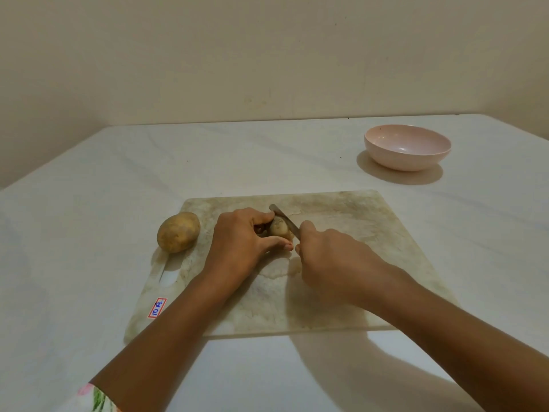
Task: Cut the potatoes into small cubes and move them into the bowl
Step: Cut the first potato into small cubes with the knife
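The left hand is pinching one potato, the right hand clenching one knife, a second potato lying at nine o'clock, one pink bowl at two.

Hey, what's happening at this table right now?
A person is cutting a potato on a cutting board. The left hand holds it steady while the right hand holds a knife across it. A second, whole potato lies at the board's left edge. The pink bowl farther back looks empty.

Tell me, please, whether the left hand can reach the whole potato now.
Probably yes: the whole potato lies beside the left hand, nothing between, though that hand grips the small potato.
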